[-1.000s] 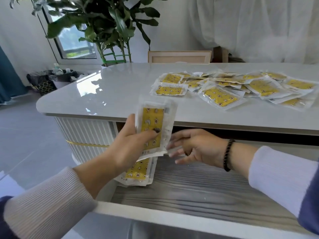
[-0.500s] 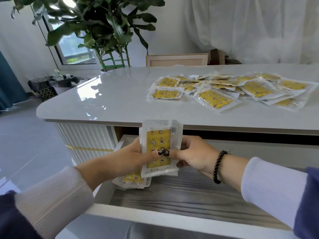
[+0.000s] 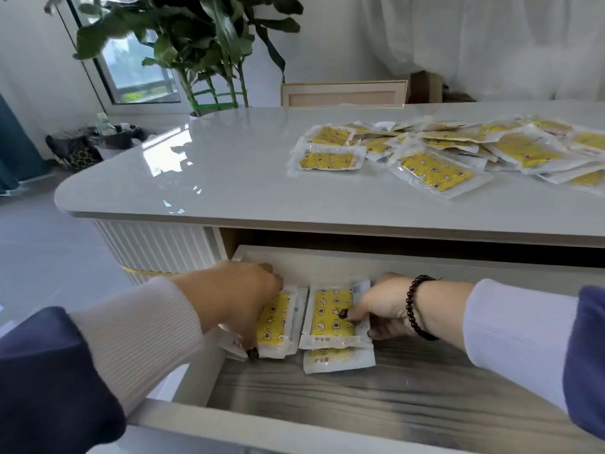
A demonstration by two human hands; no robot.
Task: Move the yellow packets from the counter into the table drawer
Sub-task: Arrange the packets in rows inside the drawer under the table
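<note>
The table drawer [image 3: 393,391] is pulled open below the counter [image 3: 229,178]. Two stacks of yellow packets lie in its left back corner. My left hand [image 3: 235,303] lies over the left stack [image 3: 275,322], fingers curled at its far end and thumb at its near end. My right hand [image 3: 383,306] pinches the right edge of the top packet [image 3: 327,317] of the right stack, thumb on top. Another packet [image 3: 337,358] peeks out beneath it. A spread pile of several yellow packets [image 3: 435,168] stays on the counter at the right.
The drawer's white front rim [image 3: 262,427] is nearest me, and its wood-grain floor extends to the right. A potted plant [image 3: 203,44] stands behind the counter's left end. A framed panel [image 3: 343,93] leans at the back. Bags [image 3: 85,145] sit on the floor at the left.
The packet both hands held upright over the drawer now lies flat inside it, right of the first stack. My left hand has moved onto the left stack; my right hand stays on the packet.
</note>
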